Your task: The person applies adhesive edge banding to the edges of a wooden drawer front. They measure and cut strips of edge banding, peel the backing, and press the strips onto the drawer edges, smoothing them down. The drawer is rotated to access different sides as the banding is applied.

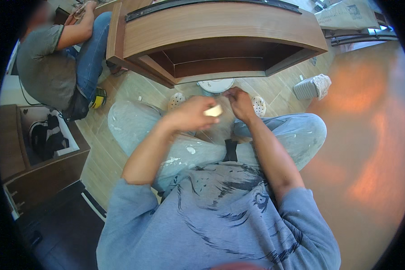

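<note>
I sit cross-legged in paint-spattered jeans. My left hand point(195, 112) is closed on a small cream-coloured block point(213, 110) above my lap, slightly blurred. To its right, my right hand point(240, 103) is raised with the fingertips pinched together; whatever they may hold is too small to make out. Just beyond both hands, a white-lidded tub point(215, 85) stands on the floor beneath the front of a wooden cabinet piece point(220, 27) with an open curved compartment.
A co-worker point(47, 67) sits at the left beside a yellow can point(97, 96). An open drawer unit point(45, 176) with dark shoes is at lower left. A large wooden panel point(351, 166) lines the right, near a ribbed container with a cloth point(311, 87). Tiled floor point(99, 148) surrounds me.
</note>
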Available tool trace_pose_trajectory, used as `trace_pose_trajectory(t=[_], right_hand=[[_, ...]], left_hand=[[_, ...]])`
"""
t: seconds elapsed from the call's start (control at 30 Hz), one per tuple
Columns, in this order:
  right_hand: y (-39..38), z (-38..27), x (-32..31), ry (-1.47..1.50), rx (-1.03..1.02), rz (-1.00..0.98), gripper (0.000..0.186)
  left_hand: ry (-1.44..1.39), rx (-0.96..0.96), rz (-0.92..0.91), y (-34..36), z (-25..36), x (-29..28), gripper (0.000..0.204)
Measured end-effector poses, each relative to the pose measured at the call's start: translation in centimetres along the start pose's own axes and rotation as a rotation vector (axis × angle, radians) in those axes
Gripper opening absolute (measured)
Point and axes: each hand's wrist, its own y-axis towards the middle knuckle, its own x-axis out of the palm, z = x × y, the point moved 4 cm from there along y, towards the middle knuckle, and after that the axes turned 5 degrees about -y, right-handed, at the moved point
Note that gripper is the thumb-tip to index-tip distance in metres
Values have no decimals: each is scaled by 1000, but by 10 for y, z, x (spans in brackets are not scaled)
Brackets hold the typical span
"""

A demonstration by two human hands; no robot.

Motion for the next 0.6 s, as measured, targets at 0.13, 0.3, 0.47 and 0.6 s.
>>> trace_pose_trajectory(t=[0.13, 0.3, 0.47, 0.6], right_hand=[[29, -16, 35, -231, -107, -249, 43], [73, -58, 85, -403, -55, -449, 74], [81, -70, 117, -633, -19, -641, 94], [77, -72, 120, -668, -54, -584, 93]], left_hand=[[-538, 129, 420, -93, -25, -60, 39], [-925, 1046, 229, -150, -48, -109, 44], [-1251, 995, 695, -144, -87, -136, 37], [-1227, 801, 953, -136, -98, -142, 36]])
